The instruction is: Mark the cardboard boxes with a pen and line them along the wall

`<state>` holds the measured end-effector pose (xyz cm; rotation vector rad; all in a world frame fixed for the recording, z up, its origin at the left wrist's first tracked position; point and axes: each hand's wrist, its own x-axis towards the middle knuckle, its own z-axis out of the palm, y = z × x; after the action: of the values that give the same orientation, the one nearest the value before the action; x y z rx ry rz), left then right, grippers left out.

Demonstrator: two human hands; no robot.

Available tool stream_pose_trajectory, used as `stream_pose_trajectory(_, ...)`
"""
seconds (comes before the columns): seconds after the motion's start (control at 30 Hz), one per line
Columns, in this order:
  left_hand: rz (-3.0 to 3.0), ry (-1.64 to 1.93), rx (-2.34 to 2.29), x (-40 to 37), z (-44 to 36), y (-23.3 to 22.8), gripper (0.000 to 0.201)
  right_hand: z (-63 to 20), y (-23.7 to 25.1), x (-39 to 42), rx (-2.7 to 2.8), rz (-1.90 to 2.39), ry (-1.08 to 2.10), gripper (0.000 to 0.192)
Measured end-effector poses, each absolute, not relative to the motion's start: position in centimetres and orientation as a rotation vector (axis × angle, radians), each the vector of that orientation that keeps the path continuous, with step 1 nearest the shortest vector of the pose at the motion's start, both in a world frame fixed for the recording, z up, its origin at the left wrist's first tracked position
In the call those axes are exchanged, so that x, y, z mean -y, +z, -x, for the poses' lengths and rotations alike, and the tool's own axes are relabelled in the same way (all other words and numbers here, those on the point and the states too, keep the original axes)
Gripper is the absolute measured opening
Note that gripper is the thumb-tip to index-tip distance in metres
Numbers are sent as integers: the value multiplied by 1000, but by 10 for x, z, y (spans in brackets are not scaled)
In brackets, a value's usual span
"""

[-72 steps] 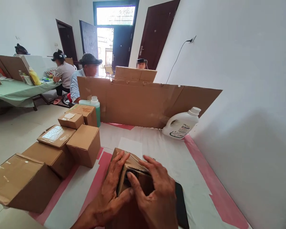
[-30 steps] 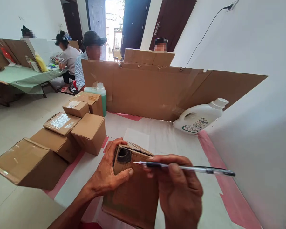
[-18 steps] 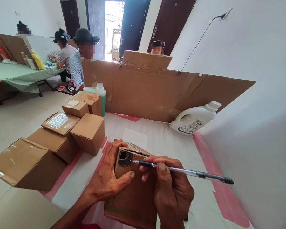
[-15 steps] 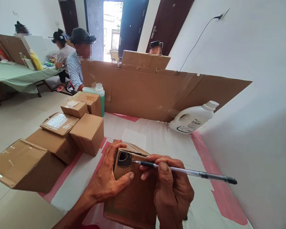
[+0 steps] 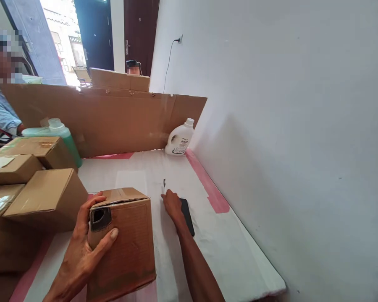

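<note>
My left hand (image 5: 78, 247) grips the near left side of a cardboard box (image 5: 129, 243), thumb on the front face and fingers over the top edge. Near that corner is a dark-coloured patch (image 5: 101, 219) with a hole in it. Farther out over the white cloth, my right hand (image 5: 172, 203) has its fingers closed on a pen (image 5: 164, 184); only one end of the pen shows past the fingers. Beside this hand lies a flat black object like a phone (image 5: 188, 217), partly covered by the wrist.
Several closed cardboard boxes (image 5: 44, 197) stand at the left, with a bottle of green liquid (image 5: 69, 144) behind them. A white jug (image 5: 180, 138) leans at the back by a cardboard partition (image 5: 122, 121). The wall (image 5: 271, 126) borders the right. A person (image 5: 0, 105) sits beyond.
My right hand has carried the pen away from the box, forward onto the cloth. The view has swung right, bringing the black phone-like object into sight. My left hand still holds the box.
</note>
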<state>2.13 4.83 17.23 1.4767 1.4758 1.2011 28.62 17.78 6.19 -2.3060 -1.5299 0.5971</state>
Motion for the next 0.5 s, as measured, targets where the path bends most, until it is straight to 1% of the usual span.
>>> stream_pose_trajectory(0.1, -1489, 1193, -1469, -48, -26, 174, 61, -274, 38, -172, 1583, 2405, 645, 26)
stream_pose_trajectory(0.23, -1481, 1181, -1501, -49, -27, 176, 60, -286, 41, -154, 1604, 2443, 622, 34)
stream_pose_trajectory(0.37, -1455, 1167, -1492, -52, -23, 174, 62, -320, 44, -114, 1383, 2635, 472, 48)
stream_pose_trajectory(0.43, -1451, 1171, -1484, -54, -22, 173, 62, -337, 38, -97, 1286, 2716, 521, 55)
stream_pose_trajectory(0.5, -1450, 1189, -1448, -54, -23, 173, 61, -351, 28, -88, 1266, 2718, 629, 56)
